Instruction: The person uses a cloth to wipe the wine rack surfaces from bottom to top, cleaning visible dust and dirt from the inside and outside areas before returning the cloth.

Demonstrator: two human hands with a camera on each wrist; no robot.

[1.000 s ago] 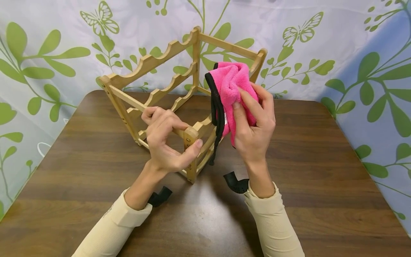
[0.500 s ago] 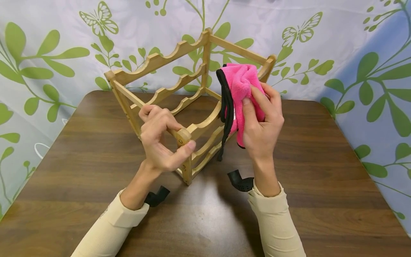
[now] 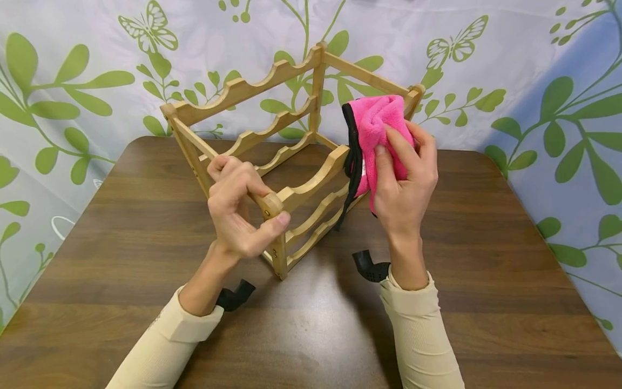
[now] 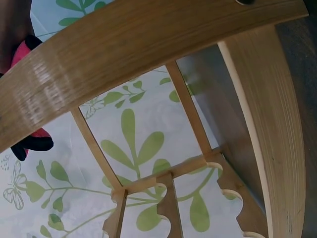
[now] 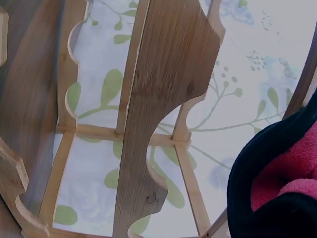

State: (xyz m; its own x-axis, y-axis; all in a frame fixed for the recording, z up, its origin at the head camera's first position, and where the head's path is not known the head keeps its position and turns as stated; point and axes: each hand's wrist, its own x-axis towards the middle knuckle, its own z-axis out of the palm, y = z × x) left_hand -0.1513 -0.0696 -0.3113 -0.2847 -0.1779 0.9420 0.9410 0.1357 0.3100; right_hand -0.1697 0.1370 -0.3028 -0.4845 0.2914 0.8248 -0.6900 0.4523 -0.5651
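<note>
A leafy backdrop (image 3: 73, 108) is seen behind the table (image 3: 486, 324). On the table, the rack (image 3: 313, 188) is gripped near its closest top corner by the left hand (image 3: 235, 208). The cloth (image 3: 374, 135) is pinched in the right hand (image 3: 407, 189), beside the rack; whether they touch cannot be told.

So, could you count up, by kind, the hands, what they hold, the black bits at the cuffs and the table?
Hands: 2, the left hand and the right hand
Rack: 1
Cloth: 1
Black bits: 2, the left bit and the right bit
Table: 1
Total: 7
</note>
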